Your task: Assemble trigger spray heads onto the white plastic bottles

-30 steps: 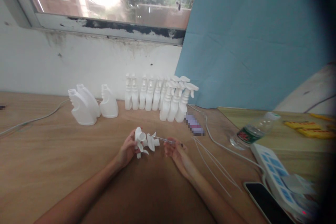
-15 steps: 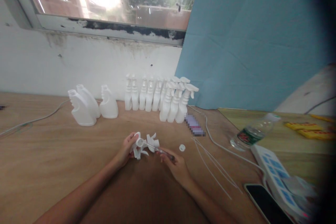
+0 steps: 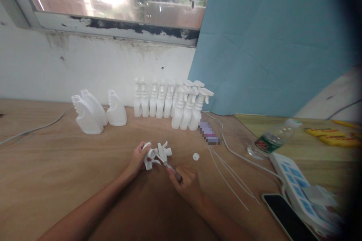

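Note:
My left hand (image 3: 137,160) is closed around a white trigger spray head (image 3: 149,162), its round collar facing right. In my right hand (image 3: 187,181) is a slim screwdriver (image 3: 166,163) with a metal shaft and a dark reddish handle. Its tip meets the collar opening of the held spray head; how deep it reaches cannot be made out. Just behind the shaft, a second white spray head (image 3: 163,151) lies on the wooden table. A small white ring-shaped cap (image 3: 196,156) rests to the right of both hands.
White spray bottles (image 3: 160,101) with heads stand in rows at the wall. Several headless bottles (image 3: 117,113) are to their left. Thin white tubes (image 3: 226,173) lie at right, near a phone (image 3: 288,214), a power strip (image 3: 299,188) and a tilted water bottle (image 3: 271,141).
My right hand has lowered slightly and turned, so the screwdriver slants more steeply. My left hand keeps hold of the spray head in nearly the same place.

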Action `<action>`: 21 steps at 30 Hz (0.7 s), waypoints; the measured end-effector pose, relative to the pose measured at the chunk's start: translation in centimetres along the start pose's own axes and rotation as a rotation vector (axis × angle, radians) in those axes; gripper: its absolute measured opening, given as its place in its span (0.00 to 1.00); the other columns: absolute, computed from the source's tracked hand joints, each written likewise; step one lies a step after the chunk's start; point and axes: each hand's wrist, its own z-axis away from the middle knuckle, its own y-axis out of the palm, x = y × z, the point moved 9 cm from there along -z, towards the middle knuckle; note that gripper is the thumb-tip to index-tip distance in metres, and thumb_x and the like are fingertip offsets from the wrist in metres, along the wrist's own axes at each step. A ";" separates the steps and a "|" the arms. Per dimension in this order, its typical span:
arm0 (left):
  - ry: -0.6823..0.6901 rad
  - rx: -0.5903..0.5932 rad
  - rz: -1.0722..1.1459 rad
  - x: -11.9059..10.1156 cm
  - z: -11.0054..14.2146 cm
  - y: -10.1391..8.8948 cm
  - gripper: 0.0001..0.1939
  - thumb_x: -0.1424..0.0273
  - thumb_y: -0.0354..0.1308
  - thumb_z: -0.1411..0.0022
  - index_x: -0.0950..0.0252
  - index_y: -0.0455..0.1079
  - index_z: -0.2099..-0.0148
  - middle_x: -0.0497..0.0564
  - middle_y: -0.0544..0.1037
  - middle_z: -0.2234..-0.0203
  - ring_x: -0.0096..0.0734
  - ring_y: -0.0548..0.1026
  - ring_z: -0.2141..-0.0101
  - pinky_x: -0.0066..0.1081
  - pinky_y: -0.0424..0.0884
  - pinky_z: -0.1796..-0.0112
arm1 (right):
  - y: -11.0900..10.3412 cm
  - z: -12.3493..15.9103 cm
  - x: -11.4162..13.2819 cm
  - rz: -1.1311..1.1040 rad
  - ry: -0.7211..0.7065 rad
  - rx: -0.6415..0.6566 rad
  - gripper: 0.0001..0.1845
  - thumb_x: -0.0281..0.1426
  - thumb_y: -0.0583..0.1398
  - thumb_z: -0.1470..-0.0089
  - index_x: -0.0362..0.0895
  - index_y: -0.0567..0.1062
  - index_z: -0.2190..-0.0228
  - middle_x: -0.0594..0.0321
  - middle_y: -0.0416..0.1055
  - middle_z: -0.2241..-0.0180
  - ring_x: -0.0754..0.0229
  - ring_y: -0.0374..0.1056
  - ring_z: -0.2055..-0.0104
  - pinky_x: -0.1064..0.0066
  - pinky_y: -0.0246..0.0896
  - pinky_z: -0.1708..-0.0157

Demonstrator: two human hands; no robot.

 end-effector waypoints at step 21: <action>0.002 0.106 -0.061 1.4 -0.3 0.2 0.22 0.50 0.58 0.45 0.64 0.60 0.69 0.41 0.68 0.84 0.20 0.63 0.86 0.21 0.59 0.84 | 1.0 -0.3 -1.0 -0.570 0.210 0.080 0.13 0.29 0.56 0.41 0.49 0.77 0.56 0.61 0.78 0.66 0.58 0.75 0.64 0.67 0.69 0.61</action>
